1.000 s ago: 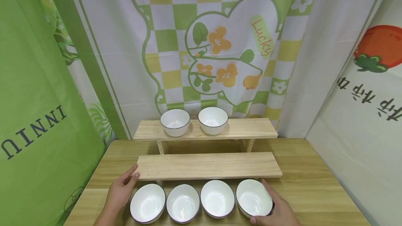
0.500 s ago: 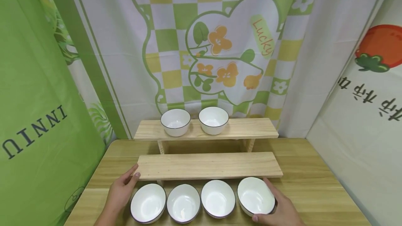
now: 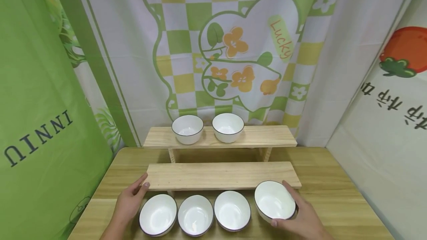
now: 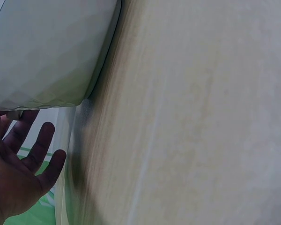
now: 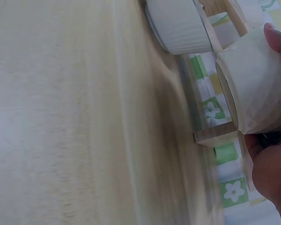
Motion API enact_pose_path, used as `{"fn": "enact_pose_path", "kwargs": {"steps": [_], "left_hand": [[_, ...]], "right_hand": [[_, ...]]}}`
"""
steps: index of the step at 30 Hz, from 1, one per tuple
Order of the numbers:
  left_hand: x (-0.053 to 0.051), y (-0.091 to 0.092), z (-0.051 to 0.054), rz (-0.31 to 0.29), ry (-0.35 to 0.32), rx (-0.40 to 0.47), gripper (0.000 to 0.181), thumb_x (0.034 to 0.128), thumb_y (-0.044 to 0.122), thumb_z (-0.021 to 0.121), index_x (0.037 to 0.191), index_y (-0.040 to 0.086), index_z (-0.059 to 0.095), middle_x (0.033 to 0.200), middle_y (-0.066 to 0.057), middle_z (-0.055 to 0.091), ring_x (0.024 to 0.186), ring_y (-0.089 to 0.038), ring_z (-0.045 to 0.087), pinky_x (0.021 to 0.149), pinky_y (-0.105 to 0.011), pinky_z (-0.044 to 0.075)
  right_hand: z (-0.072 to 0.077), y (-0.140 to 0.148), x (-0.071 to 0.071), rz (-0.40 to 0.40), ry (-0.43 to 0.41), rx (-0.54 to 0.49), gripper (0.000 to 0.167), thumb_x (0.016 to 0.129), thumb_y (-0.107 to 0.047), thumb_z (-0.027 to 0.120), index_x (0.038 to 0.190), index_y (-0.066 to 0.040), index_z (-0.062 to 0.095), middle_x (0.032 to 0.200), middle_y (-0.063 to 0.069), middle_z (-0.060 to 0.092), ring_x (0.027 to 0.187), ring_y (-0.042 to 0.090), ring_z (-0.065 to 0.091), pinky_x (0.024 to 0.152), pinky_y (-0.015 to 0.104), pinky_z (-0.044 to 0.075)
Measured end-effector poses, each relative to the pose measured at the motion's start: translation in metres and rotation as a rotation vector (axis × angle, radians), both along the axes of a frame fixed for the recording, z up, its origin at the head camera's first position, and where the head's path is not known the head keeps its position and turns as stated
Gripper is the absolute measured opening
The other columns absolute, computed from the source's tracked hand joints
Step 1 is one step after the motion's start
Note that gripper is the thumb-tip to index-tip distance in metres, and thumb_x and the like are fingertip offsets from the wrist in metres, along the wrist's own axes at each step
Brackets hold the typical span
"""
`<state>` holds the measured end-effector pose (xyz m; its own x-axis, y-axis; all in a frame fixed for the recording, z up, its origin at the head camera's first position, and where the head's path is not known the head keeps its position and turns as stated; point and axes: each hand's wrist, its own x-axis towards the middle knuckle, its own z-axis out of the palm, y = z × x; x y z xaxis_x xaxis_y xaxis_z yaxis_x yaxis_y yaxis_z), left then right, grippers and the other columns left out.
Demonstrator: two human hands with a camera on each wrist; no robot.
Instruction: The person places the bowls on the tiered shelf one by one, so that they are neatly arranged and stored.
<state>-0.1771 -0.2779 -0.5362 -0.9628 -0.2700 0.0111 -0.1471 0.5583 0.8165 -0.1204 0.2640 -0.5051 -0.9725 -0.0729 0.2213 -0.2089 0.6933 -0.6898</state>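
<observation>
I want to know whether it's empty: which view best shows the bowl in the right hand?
The head view: it looks down into the bowl held by the right hand, showing its inside. The right wrist view shows mainly its outer wall; the left wrist view shows a different bowl instead.

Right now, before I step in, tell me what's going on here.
A person is handling white bowls at a two-step wooden stand. The right hand grips one bowl, held up off the table near the right end of the lower shelf. The left hand is at that shelf's left end. Three bowls sit in front, and two bowls stand on the upper shelf.
</observation>
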Motion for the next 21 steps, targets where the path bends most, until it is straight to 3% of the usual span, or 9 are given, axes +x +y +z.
{"fn": "enact_pose_path", "kwargs": {"steps": [2, 6, 9, 12, 15, 17, 21], "left_hand": [[0.0, 0.0, 0.0, -0.002, 0.0, 0.003, 0.061, 0.102, 0.058, 0.058, 0.151, 0.022, 0.056, 0.128, -0.022, 0.07, 0.121, -0.04, 0.064, 0.104, -0.06, 0.046], [0.0, 0.001, 0.0, -0.003, 0.004, 0.012, 0.06, 0.1021, 0.057, 0.059, 0.15, 0.022, 0.057, 0.126, -0.02, 0.071, 0.12, -0.039, 0.064, 0.104, -0.06, 0.047], [-0.001, 0.002, 0.0, -0.003, 0.008, 0.016, 0.059, 0.1021, 0.056, 0.059, 0.15, 0.022, 0.057, 0.125, -0.02, 0.072, 0.119, -0.039, 0.065, 0.104, -0.059, 0.047], [-0.001, 0.001, 0.0, -0.004, 0.007, 0.019, 0.059, 0.102, 0.057, 0.059, 0.15, 0.023, 0.057, 0.126, -0.02, 0.071, 0.12, -0.038, 0.064, 0.104, -0.059, 0.047], [-0.001, 0.0, 0.0, -0.007, 0.002, 0.015, 0.06, 0.1019, 0.058, 0.058, 0.151, 0.024, 0.057, 0.129, -0.021, 0.069, 0.122, -0.039, 0.063, 0.105, -0.06, 0.046], [-0.001, 0.0, 0.0, -0.006, -0.002, 0.011, 0.06, 0.1018, 0.059, 0.057, 0.151, 0.024, 0.056, 0.131, -0.021, 0.069, 0.123, -0.04, 0.063, 0.106, -0.06, 0.046], [-0.001, -0.001, -0.001, 0.0, -0.009, 0.006, 0.061, 0.102, 0.059, 0.057, 0.151, 0.023, 0.056, 0.132, -0.023, 0.067, 0.124, -0.041, 0.062, 0.107, -0.061, 0.045]], "right_hand": [[0.003, 0.001, -0.001, -0.007, 0.004, -0.001, 0.124, 0.059, -0.043, 0.102, 0.161, -0.012, 0.038, 0.147, 0.025, 0.055, 0.126, 0.042, 0.056, 0.101, 0.045, 0.046], [0.009, 0.002, -0.005, -0.017, -0.003, -0.009, 0.122, 0.062, -0.044, 0.101, 0.161, -0.014, 0.037, 0.149, 0.021, 0.054, 0.126, 0.036, 0.055, 0.097, 0.016, 0.038], [0.012, 0.003, -0.008, -0.009, -0.002, -0.024, 0.12, 0.065, -0.042, 0.1, 0.161, -0.012, 0.036, 0.151, 0.022, 0.052, 0.127, 0.037, 0.054, 0.095, 0.007, 0.031], [0.015, 0.002, -0.011, -0.006, -0.018, -0.055, 0.119, 0.066, -0.04, 0.099, 0.161, -0.011, 0.035, 0.154, 0.022, 0.048, 0.132, 0.04, 0.051, 0.105, 0.021, 0.035], [0.019, 0.001, -0.016, -0.004, -0.041, -0.102, 0.119, 0.066, -0.037, 0.1, 0.162, -0.011, 0.034, 0.157, 0.024, 0.044, 0.137, 0.045, 0.046, 0.111, 0.052, 0.037], [0.023, 0.0, -0.018, -0.006, -0.047, -0.119, 0.119, 0.066, -0.035, 0.1, 0.163, -0.013, 0.033, 0.157, 0.025, 0.044, 0.139, 0.049, 0.044, 0.107, 0.069, 0.035], [0.031, -0.001, -0.023, -0.008, -0.034, -0.123, 0.118, 0.067, -0.034, 0.099, 0.163, -0.016, 0.033, 0.156, 0.027, 0.044, 0.14, 0.05, 0.042, 0.107, 0.072, 0.033]]}}
